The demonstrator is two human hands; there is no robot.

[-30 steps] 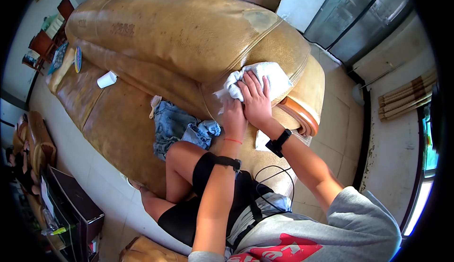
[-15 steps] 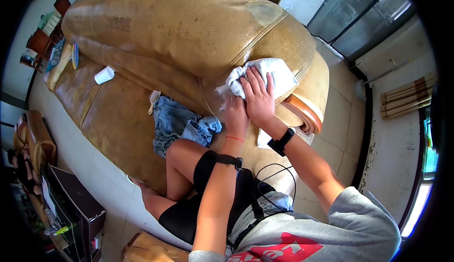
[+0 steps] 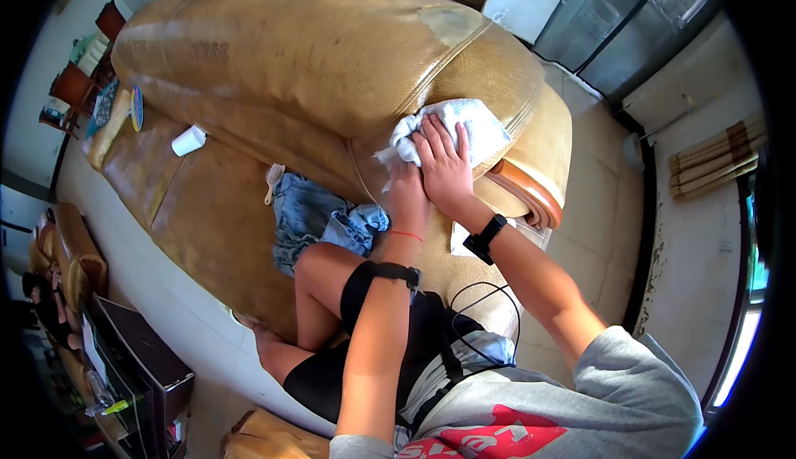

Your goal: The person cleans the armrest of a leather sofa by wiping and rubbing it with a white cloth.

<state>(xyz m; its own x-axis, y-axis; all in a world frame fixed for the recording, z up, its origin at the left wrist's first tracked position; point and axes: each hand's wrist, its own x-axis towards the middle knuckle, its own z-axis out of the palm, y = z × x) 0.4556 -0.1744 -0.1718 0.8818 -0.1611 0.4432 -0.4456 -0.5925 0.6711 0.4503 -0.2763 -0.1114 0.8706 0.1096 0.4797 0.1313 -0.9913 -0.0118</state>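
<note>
White cloth [image 3: 487,131]: bunched and folded against the tan sofa [image 3: 315,44], at the junction of backrest and wood-trimmed armrest [image 3: 533,197]; partly covered.
Right hand [image 3: 445,167]: laid palm down across the cloth; grip outstretched, slightly spread.
Left hand [image 3: 407,192]: at the cloth's lower left edge, touching the right hand; fingertips hidden, so cannot tell a pinching grip from a spread one.
Wrists: black band [image 3: 484,242] on the right; red cord [image 3: 407,234] on the left, with a black strap [image 3: 388,271] farther up the forearm.
Sofa seat: blue denim garment [image 3: 305,217], crumpled near the bent knee; hairbrush [image 3: 273,180] just beside its upper left edge.
Farther along the seat: white cylinder [image 3: 189,140] on its side, near the backrest; blue-edged disc [image 3: 137,109] at the far end.
Below the right wrist: white sheet [image 3: 459,242], partly hidden.
Beside the lap: looped black cable [image 3: 485,286].
Far left: dark cabinet [image 3: 149,347], near another person [image 3: 51,310] in black, small and blurred.
</note>
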